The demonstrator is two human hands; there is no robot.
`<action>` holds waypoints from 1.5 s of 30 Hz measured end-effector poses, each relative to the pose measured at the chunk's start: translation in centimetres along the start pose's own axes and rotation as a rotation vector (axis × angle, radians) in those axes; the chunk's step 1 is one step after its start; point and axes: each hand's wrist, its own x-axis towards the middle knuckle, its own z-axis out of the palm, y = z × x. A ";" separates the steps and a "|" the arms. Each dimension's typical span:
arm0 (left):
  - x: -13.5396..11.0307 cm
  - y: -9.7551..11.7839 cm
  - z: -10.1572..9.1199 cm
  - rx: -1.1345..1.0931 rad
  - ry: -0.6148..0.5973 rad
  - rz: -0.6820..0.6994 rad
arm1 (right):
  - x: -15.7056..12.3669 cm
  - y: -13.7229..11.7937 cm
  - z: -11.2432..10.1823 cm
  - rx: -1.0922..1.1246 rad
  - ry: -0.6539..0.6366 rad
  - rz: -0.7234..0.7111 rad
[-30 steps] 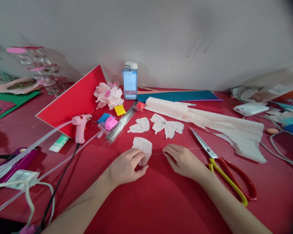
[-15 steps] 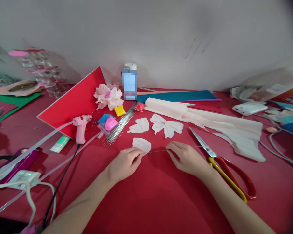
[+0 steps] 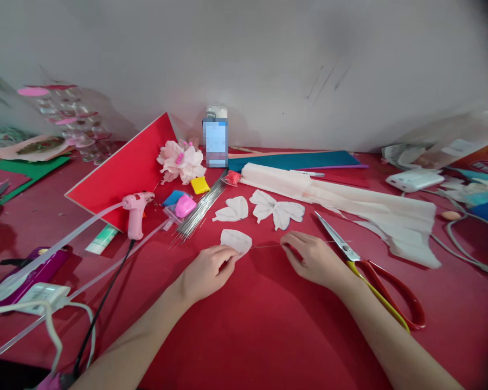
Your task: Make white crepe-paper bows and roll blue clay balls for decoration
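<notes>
Petal sits at the near middle of the red table, its lower edge pinched by the left hand. Wire runs from it to the right hand, fingertips together on it. Scissors lie beside that hand; paper shapes lie beyond.

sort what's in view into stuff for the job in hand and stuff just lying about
Likely in the job: white petal piece in the left fingers, thin wire in the right fingers, cut white pieces, wire bundle, pale sheet, large scissors

Seemingly just lying about: green sheet, white device, purple object
</notes>
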 end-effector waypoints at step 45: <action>1.0 2.4 -0.5 0.017 -0.022 -0.180 | 0.0 0.2 0.6 -0.028 -0.034 -0.017</action>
